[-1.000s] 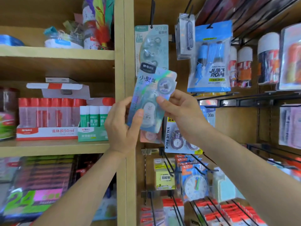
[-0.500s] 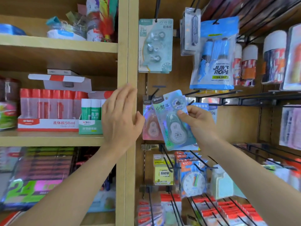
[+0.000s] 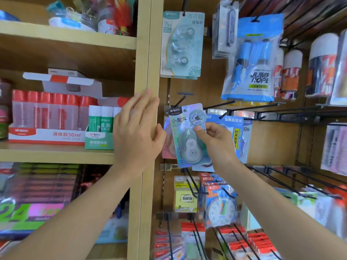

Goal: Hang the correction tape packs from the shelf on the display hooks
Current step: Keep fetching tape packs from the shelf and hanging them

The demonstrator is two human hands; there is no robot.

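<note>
My right hand (image 3: 214, 141) pinches a shiny holographic correction tape pack (image 3: 185, 136) by its right edge, holding it upright against the display panel. Its top corner sits at the black display hook (image 3: 181, 99); I cannot tell whether the hole is on the hook. A pink pack (image 3: 167, 147) hangs behind it. My left hand (image 3: 137, 128) lies flat with spread fingers on the wooden upright post (image 3: 148, 59), holding nothing. A teal correction tape pack (image 3: 181, 44) hangs on the hook above.
A blue jump rope bag (image 3: 253, 59) and a blue-yellow pack (image 3: 236, 136) hang to the right. Bare black hooks (image 3: 281, 177) jut out at lower right. Glue boxes (image 3: 47, 119) fill the left shelf. Sticky notes (image 3: 185, 196) and a clock toy (image 3: 221, 209) hang below.
My left hand let go of the pack and moved onto the wooden post. My right hand carried the pack down and left to the hook beside the post.
</note>
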